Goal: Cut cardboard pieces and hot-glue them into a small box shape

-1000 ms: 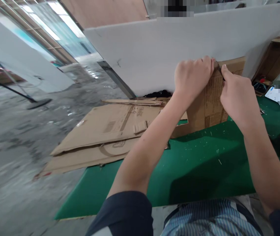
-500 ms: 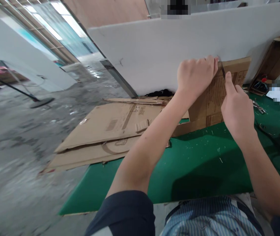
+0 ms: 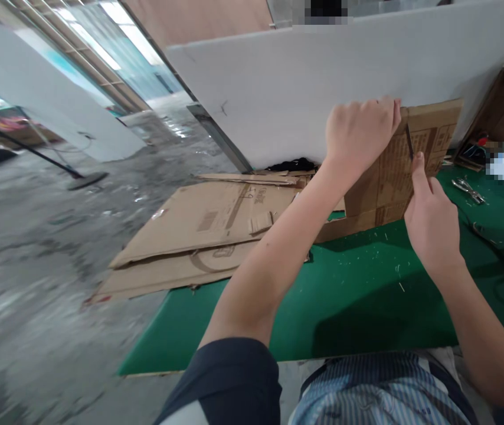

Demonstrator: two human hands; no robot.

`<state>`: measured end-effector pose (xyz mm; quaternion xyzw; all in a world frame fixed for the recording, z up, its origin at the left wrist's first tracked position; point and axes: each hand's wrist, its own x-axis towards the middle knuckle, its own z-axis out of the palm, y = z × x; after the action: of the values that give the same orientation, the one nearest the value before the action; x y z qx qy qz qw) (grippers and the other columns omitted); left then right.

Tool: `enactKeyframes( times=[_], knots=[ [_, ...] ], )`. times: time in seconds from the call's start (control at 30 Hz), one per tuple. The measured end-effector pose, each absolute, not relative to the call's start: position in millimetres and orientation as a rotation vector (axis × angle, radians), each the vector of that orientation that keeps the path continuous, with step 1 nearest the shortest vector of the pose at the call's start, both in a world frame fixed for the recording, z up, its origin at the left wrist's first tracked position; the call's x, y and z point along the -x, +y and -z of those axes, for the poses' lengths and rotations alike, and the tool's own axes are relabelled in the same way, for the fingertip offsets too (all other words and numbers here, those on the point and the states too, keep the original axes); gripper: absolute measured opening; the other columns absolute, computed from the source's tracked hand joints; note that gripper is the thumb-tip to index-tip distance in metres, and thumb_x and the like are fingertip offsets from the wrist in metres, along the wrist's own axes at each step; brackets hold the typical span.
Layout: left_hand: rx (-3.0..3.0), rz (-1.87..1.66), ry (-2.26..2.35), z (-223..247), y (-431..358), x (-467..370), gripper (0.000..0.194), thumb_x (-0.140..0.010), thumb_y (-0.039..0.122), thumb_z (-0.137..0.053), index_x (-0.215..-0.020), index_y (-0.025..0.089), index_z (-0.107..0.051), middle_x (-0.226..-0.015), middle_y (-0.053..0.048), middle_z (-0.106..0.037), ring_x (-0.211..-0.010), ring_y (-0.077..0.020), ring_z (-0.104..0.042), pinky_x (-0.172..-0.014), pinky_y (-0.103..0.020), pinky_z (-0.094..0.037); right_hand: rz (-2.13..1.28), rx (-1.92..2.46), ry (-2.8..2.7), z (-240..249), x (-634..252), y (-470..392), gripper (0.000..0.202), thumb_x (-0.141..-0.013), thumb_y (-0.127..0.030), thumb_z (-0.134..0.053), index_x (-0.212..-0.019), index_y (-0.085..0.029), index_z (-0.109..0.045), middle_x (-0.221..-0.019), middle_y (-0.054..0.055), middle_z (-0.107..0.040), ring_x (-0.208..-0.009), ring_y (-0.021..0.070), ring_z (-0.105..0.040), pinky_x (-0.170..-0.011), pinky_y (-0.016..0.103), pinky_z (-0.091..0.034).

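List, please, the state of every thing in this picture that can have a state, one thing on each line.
Upright brown cardboard sheet: standing on edge, partly slit from the top.
Thin dark blade: in the slit, held by the right hand.
Left hand: closed on the sheet's top edge.
Right hand: closed on the blade.
Flattened brown cardboard boxes: lying flat, overhanging the table edge.
Green table mat: speckled with small scraps.
Metal scissors: lying on the mat.

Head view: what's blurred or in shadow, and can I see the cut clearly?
Head view: floor at left is motion-smeared; the arms cast a dark shadow on the green mat; the upright cardboard, left hand, right hand and thin dark blade are fairly sharp.
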<state>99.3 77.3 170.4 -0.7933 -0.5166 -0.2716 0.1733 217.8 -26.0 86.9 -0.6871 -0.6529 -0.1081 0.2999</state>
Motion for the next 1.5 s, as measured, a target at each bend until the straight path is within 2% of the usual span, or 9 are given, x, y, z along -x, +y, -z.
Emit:
enactKeyframes(
  times=[0.17, 0.33, 0.5, 0.6, 0.8, 1.1, 1.27, 1.4, 1.5],
  knots=[
    [2.136, 0.683, -1.366, -170, 82, -97, 0.074, -0.100, 0.045, 0.002, -0.096, 0.022, -0.068, -0.079, -0.014, -0.070, -0.073, -0.0280, -0.064, -0.060, -0.041, -0.032, 0.241, 1.775, -1.759, -92, -219, -21, 0.063, -0.095, -0.017, -0.024, -0.158, -0.024, -0.028, -0.086, 0.009, -0.054, -0.056, 0.0134, -0.040, -0.049, 0.026, -0.033],
    [2.143, 0.676, -1.335, -170, 90, -93, 0.076, -0.100, 0.046, 0.002, -0.100, 0.021, -0.070, -0.081, -0.015, -0.071, -0.070, -0.0285, -0.064, -0.059, -0.042, -0.032, 0.205, 1.774, -1.780, -103, -221, -13, 0.062, -0.096, -0.021, -0.029, -0.158, -0.024, -0.028, -0.088, 0.010, -0.056, -0.059, 0.0147, -0.044, -0.052, 0.029, -0.037],
    [2.198, 0.766, -1.402, -169, 95, -92, 0.070, -0.099, 0.050, -0.006, -0.103, 0.026, -0.072, -0.085, -0.015, -0.072, -0.075, -0.0291, -0.063, -0.066, -0.044, -0.035, 0.214, 1.730, -1.813, -108, -225, -6, 0.060, -0.098, -0.022, -0.029, -0.158, -0.026, -0.027, -0.087, 0.010, -0.057, -0.063, 0.0166, -0.048, -0.056, 0.031, -0.041],
    [2.198, 0.765, -1.398, -170, 92, -92, 0.067, -0.100, 0.049, -0.008, -0.101, 0.029, -0.072, -0.084, -0.013, -0.072, -0.076, -0.0289, -0.064, -0.065, -0.043, -0.035, 0.210, 1.743, -1.820, -114, -224, -2, 0.059, -0.099, -0.023, -0.028, -0.158, -0.025, -0.027, -0.090, 0.011, -0.058, -0.067, 0.0179, -0.051, -0.058, 0.032, -0.042],
    [2.105, 0.668, -1.298, -171, 84, -94, 0.074, -0.101, 0.043, 0.001, -0.095, 0.020, -0.069, -0.077, -0.014, -0.071, -0.068, -0.0274, -0.064, -0.054, -0.040, -0.030, 0.185, 1.721, -1.865, -131, -223, 7, 0.059, -0.100, -0.027, -0.033, -0.158, -0.024, -0.024, -0.097, 0.014, -0.060, -0.076, 0.0204, -0.057, -0.063, 0.035, -0.043],
    [2.100, 0.738, -1.356, -169, 90, -96, 0.070, -0.100, 0.042, -0.003, -0.090, 0.023, -0.069, -0.078, -0.014, -0.071, -0.069, -0.0282, -0.064, -0.055, -0.042, -0.031, 0.313, 1.700, -1.808, -98, -221, 23, 0.064, -0.099, -0.029, -0.029, -0.160, -0.029, -0.012, -0.097, 0.014, -0.059, -0.070, 0.0211, -0.058, -0.055, 0.033, -0.043],
    [2.180, 0.750, -1.410, -172, 88, -98, 0.065, -0.099, 0.044, -0.008, -0.095, 0.028, -0.071, -0.084, -0.013, -0.072, -0.076, -0.0306, -0.065, -0.062, -0.045, -0.035, 0.293, 1.747, -1.794, -93, -218, 17, 0.065, -0.098, -0.027, -0.030, -0.160, -0.028, -0.012, -0.100, 0.016, -0.060, -0.066, 0.0197, -0.055, -0.053, 0.032, -0.041],
    [2.168, 0.796, -1.404, -173, 86, -98, 0.067, -0.099, 0.043, -0.007, -0.094, 0.026, -0.072, -0.084, -0.013, -0.073, -0.078, -0.0309, -0.066, -0.063, -0.045, -0.037, 0.255, 1.767, -1.782, -95, -216, 12, 0.066, -0.097, -0.026, -0.031, -0.160, -0.029, -0.010, -0.103, 0.016, -0.059, -0.065, 0.0193, -0.054, -0.052, 0.031, -0.039],
    [2.212, 0.846, -1.447, -171, 87, -98, 0.063, -0.097, 0.050, -0.012, -0.096, 0.033, -0.072, -0.077, -0.010, -0.072, -0.082, -0.0318, -0.066, -0.067, -0.046, -0.040, 0.243, 1.795, -1.780, -96, -213, 8, 0.067, -0.096, -0.024, -0.030, -0.160, -0.026, -0.011, -0.105, 0.017, -0.059, -0.065, 0.0196, -0.054, -0.052, 0.031, -0.039]
  ],
)
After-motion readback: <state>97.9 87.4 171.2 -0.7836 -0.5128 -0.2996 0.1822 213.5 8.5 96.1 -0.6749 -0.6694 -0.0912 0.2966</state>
